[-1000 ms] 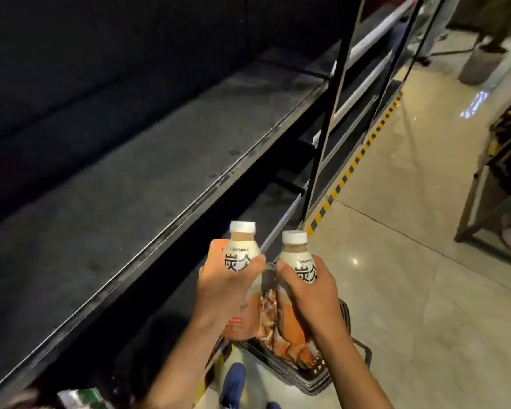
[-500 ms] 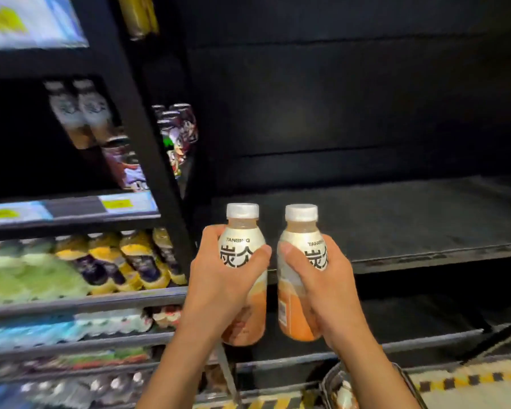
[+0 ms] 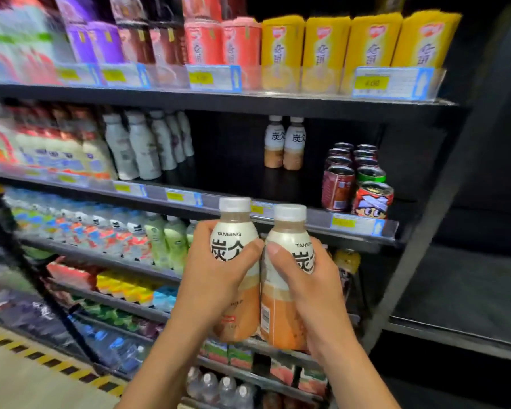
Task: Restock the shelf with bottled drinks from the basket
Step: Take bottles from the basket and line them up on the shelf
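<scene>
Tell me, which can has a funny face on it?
The front can in the right row, beside the dark red can. It alone shows a cartoon face with big eyes.

Shop drinks aisle, stocked shelves point(image 3: 278, 107), yellow price tags point(image 3: 371, 83), canned drinks point(image 3: 373, 199)

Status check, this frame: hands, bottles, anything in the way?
Left hand grips one bottle, right hand a second bottle, both upright. Matching pair on shelf, gap to its left. Cans at right, nothing blocking.
</scene>
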Motion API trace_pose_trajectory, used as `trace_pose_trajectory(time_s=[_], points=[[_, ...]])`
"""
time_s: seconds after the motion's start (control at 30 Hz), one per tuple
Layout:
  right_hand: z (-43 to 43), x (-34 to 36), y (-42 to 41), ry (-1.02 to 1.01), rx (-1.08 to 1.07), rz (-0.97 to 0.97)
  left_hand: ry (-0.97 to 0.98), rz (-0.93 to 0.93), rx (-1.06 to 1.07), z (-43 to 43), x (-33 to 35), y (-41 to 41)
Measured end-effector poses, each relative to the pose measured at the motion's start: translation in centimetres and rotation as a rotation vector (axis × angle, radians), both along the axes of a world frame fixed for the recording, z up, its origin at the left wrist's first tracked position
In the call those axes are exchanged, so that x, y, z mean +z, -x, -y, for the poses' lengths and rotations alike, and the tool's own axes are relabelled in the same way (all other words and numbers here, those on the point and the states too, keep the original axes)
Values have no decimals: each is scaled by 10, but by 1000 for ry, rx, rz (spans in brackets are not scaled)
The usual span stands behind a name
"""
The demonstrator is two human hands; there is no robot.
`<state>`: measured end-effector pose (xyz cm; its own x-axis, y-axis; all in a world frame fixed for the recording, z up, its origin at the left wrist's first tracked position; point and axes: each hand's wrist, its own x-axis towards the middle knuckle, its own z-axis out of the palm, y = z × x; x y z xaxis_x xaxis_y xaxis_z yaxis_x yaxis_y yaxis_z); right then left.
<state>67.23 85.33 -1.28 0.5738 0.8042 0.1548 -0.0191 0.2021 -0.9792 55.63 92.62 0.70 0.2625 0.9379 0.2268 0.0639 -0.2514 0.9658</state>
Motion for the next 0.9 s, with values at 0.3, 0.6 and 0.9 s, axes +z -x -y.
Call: trace_pose_trajectory(time_s=[0.3,0.6,0.9], points=[[-81,43,21,1,-128,25,75,121,-171,-97,32,10],[-165,74,-20,72,-230,94,84,79,-251,-197,53,-37],[-242,67,-81,164,-354,70,137,94,-173,-283,53,-114]])
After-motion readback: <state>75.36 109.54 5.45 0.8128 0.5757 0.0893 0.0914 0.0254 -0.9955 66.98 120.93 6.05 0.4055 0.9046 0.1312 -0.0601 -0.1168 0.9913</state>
